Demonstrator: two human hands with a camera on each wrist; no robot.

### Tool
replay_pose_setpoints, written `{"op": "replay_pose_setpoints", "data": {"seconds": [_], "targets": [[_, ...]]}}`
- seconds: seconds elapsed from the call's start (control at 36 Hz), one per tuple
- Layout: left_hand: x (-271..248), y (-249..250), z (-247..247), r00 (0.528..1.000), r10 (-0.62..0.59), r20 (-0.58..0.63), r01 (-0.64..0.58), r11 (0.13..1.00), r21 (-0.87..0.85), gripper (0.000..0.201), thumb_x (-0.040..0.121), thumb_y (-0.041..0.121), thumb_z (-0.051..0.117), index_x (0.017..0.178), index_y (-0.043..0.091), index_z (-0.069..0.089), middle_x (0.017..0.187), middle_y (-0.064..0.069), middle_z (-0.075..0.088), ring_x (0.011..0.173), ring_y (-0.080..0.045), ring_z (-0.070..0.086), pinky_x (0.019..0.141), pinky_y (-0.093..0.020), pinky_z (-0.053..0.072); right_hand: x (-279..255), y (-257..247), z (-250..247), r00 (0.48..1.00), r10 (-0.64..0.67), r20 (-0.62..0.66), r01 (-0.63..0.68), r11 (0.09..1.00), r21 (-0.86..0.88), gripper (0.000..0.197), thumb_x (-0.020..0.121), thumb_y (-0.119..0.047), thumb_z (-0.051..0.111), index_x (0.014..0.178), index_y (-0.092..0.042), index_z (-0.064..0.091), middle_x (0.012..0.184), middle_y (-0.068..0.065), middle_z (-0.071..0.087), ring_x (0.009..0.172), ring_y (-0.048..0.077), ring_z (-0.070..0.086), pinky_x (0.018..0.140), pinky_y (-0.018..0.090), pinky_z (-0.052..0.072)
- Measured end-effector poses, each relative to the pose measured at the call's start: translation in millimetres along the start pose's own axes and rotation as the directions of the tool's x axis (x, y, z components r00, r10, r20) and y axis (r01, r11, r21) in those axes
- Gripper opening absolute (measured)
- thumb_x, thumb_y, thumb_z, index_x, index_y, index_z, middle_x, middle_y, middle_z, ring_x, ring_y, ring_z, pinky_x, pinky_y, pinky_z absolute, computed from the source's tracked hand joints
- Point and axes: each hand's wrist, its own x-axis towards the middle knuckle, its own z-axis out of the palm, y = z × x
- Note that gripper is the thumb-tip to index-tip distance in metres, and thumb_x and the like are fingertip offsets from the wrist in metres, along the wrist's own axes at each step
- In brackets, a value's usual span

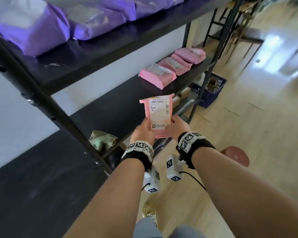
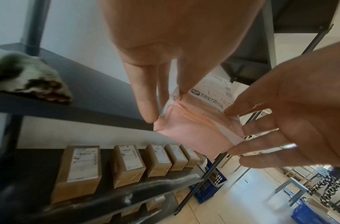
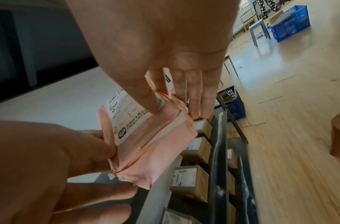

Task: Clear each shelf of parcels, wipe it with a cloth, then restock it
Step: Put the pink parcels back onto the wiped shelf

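Observation:
Both hands hold one pink parcel (image 1: 159, 115) with a white label above the front edge of the black middle shelf (image 1: 113, 110). My left hand (image 1: 144, 128) pinches its near left side between thumb and fingers, and the left hand (image 2: 165, 104) shows the same grip in the left wrist view. My right hand (image 1: 175, 126) grips the near right side, thumb on the label. Three more pink parcels (image 1: 157, 76) lie in a row at the shelf's far end. A crumpled green cloth (image 1: 102, 140) sits on the shelf's near end, left of my hands.
Purple parcels (image 1: 33, 26) fill the top shelf. Several brown boxes (image 2: 82, 166) line the lower shelf. A blue crate (image 1: 212, 90) stands on the wooden floor past the rack's far post. A round brown object (image 1: 236, 155) is on the floor by my right arm.

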Motion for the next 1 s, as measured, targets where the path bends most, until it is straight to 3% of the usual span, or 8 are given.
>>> {"op": "replay_pose_setpoints", "data": {"seconds": [0.17, 0.28, 0.42, 0.56, 0.67, 0.83, 0.92, 1.0], "targets": [[53, 21, 5, 0.999, -0.039, 0.029, 0.041, 0.996, -0.074, 0.037, 0.091, 0.024, 0.039, 0.121, 0.043, 0.047, 0.096, 0.009, 0.064, 0.074, -0.012, 0.062, 0.053, -0.024, 0.044, 54, -18, -25, 1.0, -0.02, -0.006, 0.02, 1.0, 0.012, 0.036, 0.096, -0.021, 0.047, 0.131, -0.017, 0.047, 0.124, 0.009, 0.059, 0.102, 0.024, 0.058, 0.079, 0.032, 0.047], [87, 28, 8, 0.998, -0.07, 0.001, 0.07, 0.994, -0.083, 0.03, 0.095, 0.027, 0.036, 0.122, 0.035, 0.048, 0.106, 0.007, 0.064, 0.086, -0.016, 0.064, 0.072, -0.032, 0.053, 98, -37, -34, 0.996, -0.059, 0.068, 0.061, 0.998, -0.034, 0.032, 0.096, -0.018, 0.047, 0.128, -0.014, 0.05, 0.122, 0.009, 0.06, 0.096, 0.022, 0.056, 0.076, 0.029, 0.043], [136, 33, 15, 0.978, -0.195, -0.071, 0.187, 0.977, -0.102, 0.031, 0.094, 0.028, 0.037, 0.122, 0.026, 0.051, 0.112, 0.001, 0.064, 0.096, -0.022, 0.063, 0.079, -0.032, 0.049, 151, -62, -35, 0.983, -0.107, 0.152, 0.116, 0.992, -0.046, 0.036, 0.094, -0.018, 0.045, 0.13, -0.017, 0.047, 0.123, 0.009, 0.06, 0.109, 0.029, 0.059, 0.093, 0.042, 0.049], [181, 34, 22, 0.93, -0.346, -0.121, 0.319, 0.927, -0.197, 0.031, 0.094, 0.026, 0.039, 0.12, 0.026, 0.054, 0.106, 0.001, 0.066, 0.093, -0.023, 0.065, 0.081, -0.035, 0.053, 204, -81, -40, 0.948, -0.215, 0.236, 0.23, 0.973, -0.037, 0.038, 0.097, -0.019, 0.048, 0.135, -0.016, 0.046, 0.123, 0.008, 0.061, 0.108, 0.027, 0.06, 0.083, 0.033, 0.047], [213, 26, 32, 0.887, -0.442, -0.137, 0.4, 0.881, -0.252, 0.027, 0.092, 0.028, 0.042, 0.117, 0.028, 0.053, 0.101, -0.003, 0.067, 0.089, -0.026, 0.066, 0.082, -0.042, 0.056, 237, -101, -36, 0.911, -0.295, 0.287, 0.333, 0.938, -0.092, 0.034, 0.094, -0.017, 0.048, 0.127, -0.016, 0.053, 0.114, 0.007, 0.064, 0.105, 0.027, 0.062, 0.09, 0.039, 0.05], [224, 23, 31, 0.853, -0.496, -0.161, 0.431, 0.844, -0.319, 0.028, 0.097, 0.03, 0.042, 0.123, 0.027, 0.053, 0.107, 0.004, 0.067, 0.089, -0.015, 0.065, 0.083, -0.036, 0.054, 266, -111, -11, 0.878, -0.344, 0.332, 0.43, 0.872, -0.233, 0.026, 0.09, -0.03, 0.047, 0.111, -0.021, 0.062, 0.103, 0.003, 0.067, 0.089, 0.024, 0.065, 0.082, 0.041, 0.055], [219, 26, 28, 0.853, -0.503, -0.143, 0.458, 0.85, -0.259, 0.033, 0.099, 0.021, 0.041, 0.131, 0.022, 0.049, 0.114, 0.0, 0.065, 0.09, -0.013, 0.061, 0.081, -0.028, 0.05, 260, -113, -12, 0.876, -0.361, 0.321, 0.453, 0.845, -0.286, 0.028, 0.091, -0.026, 0.05, 0.115, -0.018, 0.059, 0.111, 0.007, 0.063, 0.097, 0.027, 0.063, 0.086, 0.043, 0.053], [211, 30, 23, 0.84, -0.522, -0.15, 0.481, 0.843, -0.242, 0.032, 0.097, 0.017, 0.043, 0.128, 0.017, 0.048, 0.119, -0.006, 0.062, 0.098, -0.021, 0.06, 0.083, -0.031, 0.048, 255, -115, -15, 0.875, -0.404, 0.267, 0.477, 0.814, -0.331, 0.038, 0.09, -0.021, 0.055, 0.127, -0.017, 0.053, 0.119, 0.01, 0.056, 0.105, 0.031, 0.059, 0.088, 0.042, 0.051]]}}
